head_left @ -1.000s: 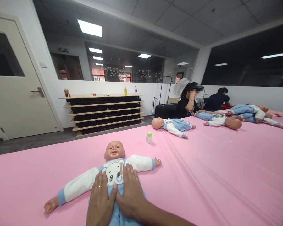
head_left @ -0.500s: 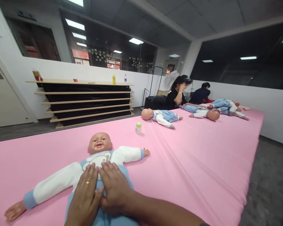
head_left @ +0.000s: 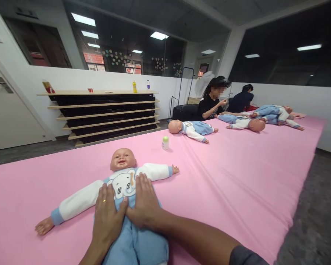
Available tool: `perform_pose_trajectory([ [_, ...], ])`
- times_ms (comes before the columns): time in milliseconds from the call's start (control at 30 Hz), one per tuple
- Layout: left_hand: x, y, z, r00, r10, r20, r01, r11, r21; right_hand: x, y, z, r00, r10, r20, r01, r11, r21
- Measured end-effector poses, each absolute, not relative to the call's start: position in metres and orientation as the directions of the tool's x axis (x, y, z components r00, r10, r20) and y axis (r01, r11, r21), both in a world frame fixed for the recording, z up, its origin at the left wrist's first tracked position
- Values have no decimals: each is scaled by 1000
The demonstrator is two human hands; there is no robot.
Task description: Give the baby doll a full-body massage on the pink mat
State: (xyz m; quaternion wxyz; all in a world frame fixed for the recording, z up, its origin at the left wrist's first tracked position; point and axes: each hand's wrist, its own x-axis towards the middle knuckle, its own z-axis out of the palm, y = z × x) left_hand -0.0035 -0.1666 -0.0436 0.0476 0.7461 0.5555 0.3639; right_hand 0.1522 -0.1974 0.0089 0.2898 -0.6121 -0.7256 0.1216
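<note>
A baby doll (head_left: pixel 123 160) lies face up in front of me, arms spread, dressed in a white and blue outfit with a bear face (head_left: pixel 124 185) on the chest. My left hand (head_left: pixel 108 211) rests flat on one side of its torso, a ring on one finger. On the other side of the torso lies my right hand (head_left: pixel 145 200), palm down with fingers stretched. The thumbs come close together over the middle of the belly. Neither hand grips anything. Beyond the doll's outstretched arm stands a small white bottle with a green cap (head_left: pixel 165 143).
More dolls (head_left: pixel 191 129) lie further along the pink-covered table (head_left: pixel 217 191). A person in black (head_left: pixel 211 103) sits at the far side, another person (head_left: pixel 241 99) behind. Stacked boards (head_left: pixel 107 106) with bottles on top stand by the wall. The table's right edge drops to grey floor.
My hands have slid apart from the middle of the chest toward its sides, uncovering the bear face. The camera view has shifted a little. The seated person's hand has lowered from the head.
</note>
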Motion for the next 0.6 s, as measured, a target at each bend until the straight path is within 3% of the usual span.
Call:
perform_pose_trajectory([
  [67, -3, -172, -36, 131, 831, 540, 782, -422, 459, 152, -200, 11, -118, 934, 338, 829, 280, -484],
  [167, -1, -180, -23, 220, 764, 607, 731, -541, 416, 156, -203, 14, -303, 851, 429, 799, 472, -373],
  [267, -1, -184, -15, 341, 737, 584, 693, -616, 374, 159, -200, 13, -402, 805, 436, 754, 561, -341],
  [433, 2, -182, -14, 384, 803, 456, 742, -562, 366, 160, -193, 6, -419, 834, 359, 751, 541, -378],
  [600, 6, -181, -17, 290, 858, 424, 785, -467, 407, 159, -191, 4, -324, 888, 325, 804, 440, -399],
])
